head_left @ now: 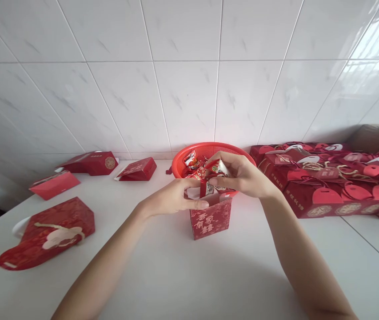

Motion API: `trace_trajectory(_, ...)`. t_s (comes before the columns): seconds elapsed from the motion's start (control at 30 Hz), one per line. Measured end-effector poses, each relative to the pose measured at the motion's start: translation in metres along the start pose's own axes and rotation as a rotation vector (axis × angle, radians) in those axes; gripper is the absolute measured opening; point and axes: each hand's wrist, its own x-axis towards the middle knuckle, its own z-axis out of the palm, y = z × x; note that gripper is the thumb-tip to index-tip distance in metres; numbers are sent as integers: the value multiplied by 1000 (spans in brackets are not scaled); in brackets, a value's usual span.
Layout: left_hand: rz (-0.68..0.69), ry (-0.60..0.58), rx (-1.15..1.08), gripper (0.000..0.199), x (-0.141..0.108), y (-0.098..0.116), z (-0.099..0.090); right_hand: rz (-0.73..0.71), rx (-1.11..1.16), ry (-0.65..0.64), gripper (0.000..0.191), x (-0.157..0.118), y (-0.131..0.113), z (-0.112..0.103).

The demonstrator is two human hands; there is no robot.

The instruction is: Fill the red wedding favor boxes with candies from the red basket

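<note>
A small red box [211, 218] with pale characters stands upright on the white table, its top open. My left hand [179, 197] grips its rim at the left, thumb across the front edge. Just above the opening, my right hand [239, 175] is closed on wrapped candies [221, 168] with red and white wrappers. Behind the box is a red plastic basket [179, 163] holding more wrapped candies [192, 159]; my right hand and the box hide part of it.
Several red gift boxes [322, 200] with cords are packed together at the right. At the left lie a red box with a flower tag [62, 222] and several others [137, 170]. A tiled wall [185, 102] borders the table behind.
</note>
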Motion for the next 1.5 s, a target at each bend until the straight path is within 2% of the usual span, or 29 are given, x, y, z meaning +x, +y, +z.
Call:
trace_trajectory(0.2,17,4,-99,54,0,-2,1,2,-101,-14,19,0,3,1)
trace_trajectory(0.37,14,-20,-74,53,1,-1,0,2,-81,11,18,2,3,5)
trace_trajectory(0.57,-4,-80,-115,44,-1,4,-1,31,-111,-41,20,5,5,12)
trace_trajectory(0.7,13,-56,-83,42,-2,3,-1,-2,-121,-24,25,5,4,10)
trace_trajectory(0.87,-8,-3,-16,54,-2,1,0,3,86,28,19,2,-1,9)
trace_trajectory(0.97,-16,7,5,52,-2,1,0,2,218,-10,16,1,-2,10)
trace_trajectory(1.03,-6,4,12,47,-2,2,0,-22,229,-53,16,1,-1,10)
trace_trajectory(1.13,7,-17,-8,40,-2,2,0,-45,175,-123,18,2,2,9)
trace_trajectory(1.23,-30,-44,-61,40,-2,3,0,-52,55,-200,20,2,4,6)
trace_trajectory(1.37,-48,-73,-136,41,-3,5,1,25,-84,-319,20,0,1,2)
trace_trajectory(1.5,-55,-103,-124,40,-2,5,1,56,-65,-291,22,-2,-3,1)
